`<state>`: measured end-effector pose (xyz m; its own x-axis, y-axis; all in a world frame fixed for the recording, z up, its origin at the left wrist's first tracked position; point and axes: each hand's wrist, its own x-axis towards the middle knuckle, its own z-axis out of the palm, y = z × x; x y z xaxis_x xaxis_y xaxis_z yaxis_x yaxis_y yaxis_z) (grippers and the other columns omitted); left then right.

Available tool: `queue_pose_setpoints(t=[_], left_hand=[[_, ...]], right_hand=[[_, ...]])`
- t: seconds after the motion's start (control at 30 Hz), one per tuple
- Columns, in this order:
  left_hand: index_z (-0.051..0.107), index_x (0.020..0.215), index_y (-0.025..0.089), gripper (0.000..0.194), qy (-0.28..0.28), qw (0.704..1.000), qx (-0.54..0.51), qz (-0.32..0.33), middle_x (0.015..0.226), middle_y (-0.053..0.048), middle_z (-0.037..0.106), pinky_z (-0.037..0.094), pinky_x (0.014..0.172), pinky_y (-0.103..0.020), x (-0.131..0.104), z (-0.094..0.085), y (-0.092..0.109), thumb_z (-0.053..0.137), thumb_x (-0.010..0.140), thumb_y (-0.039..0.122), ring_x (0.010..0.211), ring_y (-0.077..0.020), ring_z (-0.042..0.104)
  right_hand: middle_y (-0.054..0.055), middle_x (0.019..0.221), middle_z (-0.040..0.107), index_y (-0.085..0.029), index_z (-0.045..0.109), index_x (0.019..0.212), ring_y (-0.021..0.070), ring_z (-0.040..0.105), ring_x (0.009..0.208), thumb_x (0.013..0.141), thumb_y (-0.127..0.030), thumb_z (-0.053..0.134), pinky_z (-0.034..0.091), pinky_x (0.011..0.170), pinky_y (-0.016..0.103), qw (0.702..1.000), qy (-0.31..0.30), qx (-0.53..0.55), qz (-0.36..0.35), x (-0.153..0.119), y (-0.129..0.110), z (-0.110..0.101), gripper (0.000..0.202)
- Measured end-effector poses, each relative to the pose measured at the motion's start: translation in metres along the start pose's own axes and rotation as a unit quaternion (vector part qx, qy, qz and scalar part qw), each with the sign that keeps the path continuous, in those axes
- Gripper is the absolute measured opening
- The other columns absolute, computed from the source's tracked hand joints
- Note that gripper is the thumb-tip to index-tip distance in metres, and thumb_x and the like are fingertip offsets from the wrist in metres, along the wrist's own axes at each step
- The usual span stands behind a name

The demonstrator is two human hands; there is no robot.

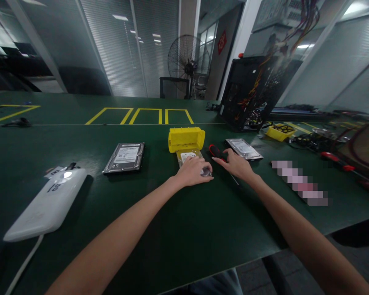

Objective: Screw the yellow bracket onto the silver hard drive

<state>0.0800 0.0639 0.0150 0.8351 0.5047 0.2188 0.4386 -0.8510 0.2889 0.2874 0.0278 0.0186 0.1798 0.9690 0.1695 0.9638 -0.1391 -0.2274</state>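
Note:
My left hand (193, 170) is closed over a small hard drive (187, 156) lying in front of a yellow bin (187, 139), covering much of it. The bin lies on its side with its opening towards me. To the right, my right hand (234, 164) has its fingers wrapped on the handle of a red and black screwdriver (217, 152), whose shaft points towards me. One larger hard drive (124, 157) lies flat to the left of the bin. Another hard drive (244, 149) rests just behind my right hand.
A white device (49, 205) with a cable is at the left. An open black computer case (249, 92) stands at the back right, beside a small yellow bin (278, 133) and loose cables. A blurred strip (299, 182) lies at the right.

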Motion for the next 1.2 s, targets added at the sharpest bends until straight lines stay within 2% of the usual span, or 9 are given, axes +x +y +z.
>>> queue_pose_setpoints(t=[0.17, 0.23, 0.3, 0.37, 0.47, 0.5, 0.6, 0.7, 1.2], left_hand=[[0.068, 0.101, 0.025, 0.032, 0.001, 1.000, 0.013, 0.011, 0.095, -0.004, 0.060, 0.036, 0.083, -0.037, 0.000, -0.001, -0.001, 0.058, 0.087, 0.053, 0.096, -0.0245, 0.053], [0.069, 0.102, 0.027, 0.034, -0.009, 1.000, 0.012, 0.012, 0.095, -0.004, 0.059, 0.036, 0.081, -0.036, 0.000, -0.002, -0.001, 0.058, 0.087, 0.054, 0.095, -0.0246, 0.053], [0.070, 0.103, 0.027, 0.034, -0.017, 1.000, 0.009, 0.010, 0.096, -0.005, 0.059, 0.036, 0.080, -0.035, 0.000, -0.003, -0.002, 0.057, 0.087, 0.055, 0.094, -0.0243, 0.053], [0.070, 0.103, 0.028, 0.033, -0.017, 1.000, 0.009, 0.010, 0.097, -0.004, 0.059, 0.036, 0.080, -0.035, -0.001, -0.004, -0.002, 0.057, 0.088, 0.054, 0.094, -0.0240, 0.053], [0.070, 0.104, 0.028, 0.032, -0.010, 1.000, 0.010, 0.017, 0.098, -0.005, 0.059, 0.035, 0.081, -0.036, -0.001, -0.003, -0.003, 0.056, 0.089, 0.052, 0.094, -0.0243, 0.053], [0.070, 0.104, 0.028, 0.032, -0.008, 1.000, 0.011, 0.019, 0.098, -0.005, 0.059, 0.035, 0.080, -0.036, -0.002, -0.002, -0.003, 0.056, 0.089, 0.052, 0.094, -0.0245, 0.053], [0.071, 0.103, 0.028, 0.033, -0.001, 1.000, 0.008, 0.021, 0.097, -0.005, 0.061, 0.036, 0.080, -0.036, -0.002, -0.002, -0.003, 0.056, 0.089, 0.053, 0.094, -0.0248, 0.054], [0.071, 0.101, 0.026, 0.035, -0.001, 1.000, 0.000, 0.021, 0.096, -0.005, 0.062, 0.036, 0.080, -0.036, -0.001, -0.003, -0.003, 0.054, 0.089, 0.055, 0.095, -0.0253, 0.054], [0.071, 0.100, 0.026, 0.033, 0.018, 1.000, 0.015, 0.004, 0.093, -0.005, 0.062, 0.038, 0.085, -0.040, 0.001, 0.003, -0.003, 0.060, 0.086, 0.053, 0.096, -0.0259, 0.058]], right_hand=[[0.015, 0.099, 0.069, -0.014, 0.051, 0.122, 0.0315, 0.066, 0.086, 0.085, -0.051, 0.050, 0.045, 0.068, 0.036, 0.999, -0.021, -0.030, 0.004, 0.011, 0.009, 0.012, 0.052], [0.009, 0.082, 0.068, -0.014, 0.045, 0.132, 0.0236, 0.064, 0.072, 0.084, -0.038, 0.054, 0.043, 0.061, 0.031, 0.997, -0.042, 0.057, -0.024, 0.017, 0.015, 0.011, 0.054], [0.002, 0.069, 0.063, -0.014, 0.034, 0.141, 0.0157, 0.056, 0.055, 0.084, -0.036, 0.055, 0.042, 0.053, 0.027, 0.967, -0.076, 0.245, -0.013, 0.020, 0.017, 0.007, 0.064], [-0.001, 0.069, 0.061, -0.015, 0.039, 0.136, 0.0111, 0.053, 0.052, 0.084, -0.036, 0.058, 0.044, 0.052, 0.024, 0.883, -0.075, 0.463, 0.027, 0.020, 0.012, 0.002, 0.059], [-0.003, 0.080, 0.060, -0.020, 0.059, 0.101, 0.0061, 0.055, 0.060, 0.078, -0.032, 0.067, 0.050, 0.061, 0.020, 0.706, -0.044, 0.705, 0.043, 0.012, -0.007, -0.010, 0.028], [-0.004, 0.082, 0.059, -0.021, 0.060, 0.096, 0.0046, 0.055, 0.062, 0.074, -0.027, 0.071, 0.048, 0.059, 0.018, 0.663, -0.040, 0.747, 0.030, 0.008, -0.015, -0.015, 0.025], [-0.005, 0.080, 0.057, -0.023, 0.062, 0.090, 0.0014, 0.047, 0.056, 0.073, -0.022, 0.073, 0.035, 0.045, 0.012, 0.593, 0.016, 0.805, -0.020, -0.002, -0.032, -0.030, 0.021], [-0.005, 0.081, 0.056, -0.026, 0.062, 0.092, 0.0023, 0.046, 0.058, 0.076, -0.023, 0.072, 0.038, 0.050, 0.013, 0.583, 0.055, 0.808, -0.061, -0.005, -0.041, -0.036, 0.020], [-0.005, 0.078, 0.051, -0.033, 0.057, 0.114, 0.0060, 0.048, 0.060, 0.081, -0.025, 0.065, 0.043, 0.059, 0.021, 0.640, 0.022, 0.758, -0.121, -0.012, -0.061, -0.028, 0.035]])
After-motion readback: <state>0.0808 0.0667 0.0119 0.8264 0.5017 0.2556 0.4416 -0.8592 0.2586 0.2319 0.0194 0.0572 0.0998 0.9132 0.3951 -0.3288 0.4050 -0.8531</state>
